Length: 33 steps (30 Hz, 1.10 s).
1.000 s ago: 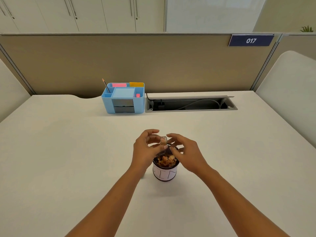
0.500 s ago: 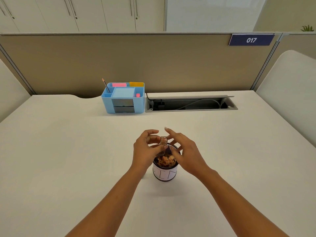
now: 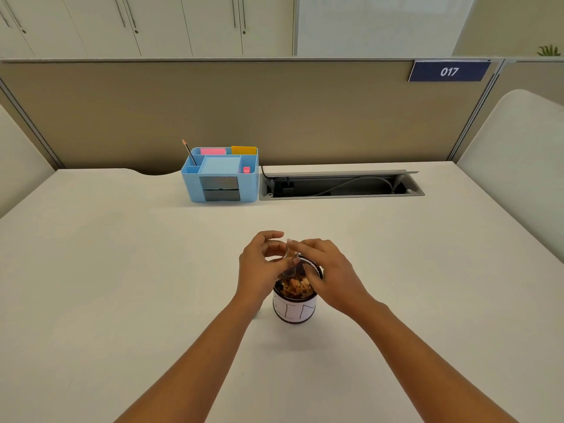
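The wide white bench has a blue box at the back. A dark cup full of brown bits stands near the middle. Just above it, the left grip and right grip both pinch a small clear thing

Head-worn view, downward over desk

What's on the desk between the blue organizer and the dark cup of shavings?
In the head view, nothing but bare white desk lies between the blue organizer and the dark cup.
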Tool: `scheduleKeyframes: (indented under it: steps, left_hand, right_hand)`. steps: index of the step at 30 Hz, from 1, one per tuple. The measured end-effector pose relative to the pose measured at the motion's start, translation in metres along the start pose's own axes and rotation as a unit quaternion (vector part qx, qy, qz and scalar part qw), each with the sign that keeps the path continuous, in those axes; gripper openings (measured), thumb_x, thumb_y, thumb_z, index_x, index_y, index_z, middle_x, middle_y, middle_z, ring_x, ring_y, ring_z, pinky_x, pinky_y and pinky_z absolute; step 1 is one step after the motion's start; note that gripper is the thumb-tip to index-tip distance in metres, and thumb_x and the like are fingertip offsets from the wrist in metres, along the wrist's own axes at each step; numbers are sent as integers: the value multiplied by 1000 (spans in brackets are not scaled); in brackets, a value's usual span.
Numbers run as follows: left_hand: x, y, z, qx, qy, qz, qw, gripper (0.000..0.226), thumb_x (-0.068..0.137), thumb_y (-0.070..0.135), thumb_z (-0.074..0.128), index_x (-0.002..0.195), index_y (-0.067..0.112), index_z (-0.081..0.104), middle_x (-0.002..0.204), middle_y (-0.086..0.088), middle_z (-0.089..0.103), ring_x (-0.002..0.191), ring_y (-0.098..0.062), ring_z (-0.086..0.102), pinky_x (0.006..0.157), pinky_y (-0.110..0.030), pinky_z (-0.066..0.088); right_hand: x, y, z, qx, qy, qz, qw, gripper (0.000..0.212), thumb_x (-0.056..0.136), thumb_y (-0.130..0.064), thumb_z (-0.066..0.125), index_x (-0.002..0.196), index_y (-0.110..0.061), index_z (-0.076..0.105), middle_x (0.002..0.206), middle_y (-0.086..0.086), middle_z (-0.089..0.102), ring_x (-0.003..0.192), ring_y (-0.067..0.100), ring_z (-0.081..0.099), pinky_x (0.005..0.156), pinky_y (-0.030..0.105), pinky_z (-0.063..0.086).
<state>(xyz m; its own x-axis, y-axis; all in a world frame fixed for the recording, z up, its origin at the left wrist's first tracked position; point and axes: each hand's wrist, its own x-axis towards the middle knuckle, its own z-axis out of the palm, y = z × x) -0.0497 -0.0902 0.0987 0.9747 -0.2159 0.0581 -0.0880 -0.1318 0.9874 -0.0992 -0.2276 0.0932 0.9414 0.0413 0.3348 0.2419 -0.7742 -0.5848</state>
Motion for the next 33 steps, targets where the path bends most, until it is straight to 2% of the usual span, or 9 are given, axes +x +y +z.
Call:
scheduleKeyframes:
  steps: [4,6,10,13,16,20,24,28,33]
  left_hand:
    - [0,0,0,-4,3,0,1000,45,65,4,78,97,26,56,85,1,70,87,-13,66,79,-23,52]
    - [1,0,0,-5,4,0,1000,44,65,4,78,96,28,56,86,0,70,88,-13,66,78,-20,51]
    - [0,0,-1,-9,1,-1,1000,44,66,5,78,96,28,55,85,5,68,86,-8,65,71,-11,51]
    - [0,-1,-1,-27,3,-9,1000,38,70,8,75,98,23,57,88,4,69,89,-12,66,77,-19,52]
    - [2,-1,0,-104,25,-63,992,25,77,12,70,97,20,59,97,-4,67,95,-20,65,81,-31,55]
    - [7,-1,-4,-236,53,-137,960,17,83,12,62,99,6,58,90,-10,63,83,-23,65,62,-20,58]
    - [9,-4,-4,-287,62,-174,940,8,85,15,60,85,7,59,84,-10,64,79,-22,65,65,-22,59]
    - [9,-6,-4,-301,70,-176,935,11,86,16,58,85,6,58,85,-11,64,79,-22,64,62,-21,59]
    - [11,-4,-6,-307,82,-175,932,9,84,15,61,82,7,57,83,-11,64,76,-22,64,58,-19,58]
  right_hand:
    - [1,-1,0,23,4,11,1000,74,87,-7,53,138,-35,7,122,1,56,105,12,48,86,28,48]
    - [1,-2,0,30,1,15,999,76,87,-7,53,139,-34,4,122,0,56,104,11,47,87,27,47]
    - [1,-2,-2,-13,1,-9,1000,55,86,0,48,133,-27,40,128,5,53,120,18,38,96,33,43]
    - [3,-1,0,7,17,14,1000,59,85,2,47,136,-27,36,130,3,50,120,14,36,93,19,33]
    - [2,1,0,44,32,37,998,56,83,1,51,132,-24,39,127,0,52,111,4,38,89,17,35]
    - [-2,2,-1,67,71,47,994,34,76,-5,54,106,-20,51,103,-10,51,92,5,46,73,17,38]
    - [-4,-1,-3,45,50,33,997,17,73,-28,49,86,-21,58,78,-23,48,77,-2,45,62,11,32]
    - [-6,-6,-2,26,13,-1,1000,32,73,-38,45,96,-23,62,77,-17,53,70,0,46,65,12,38]
    - [-5,-10,-4,-1,53,0,999,21,74,-36,48,86,-24,60,67,-17,51,56,-2,45,54,9,31]
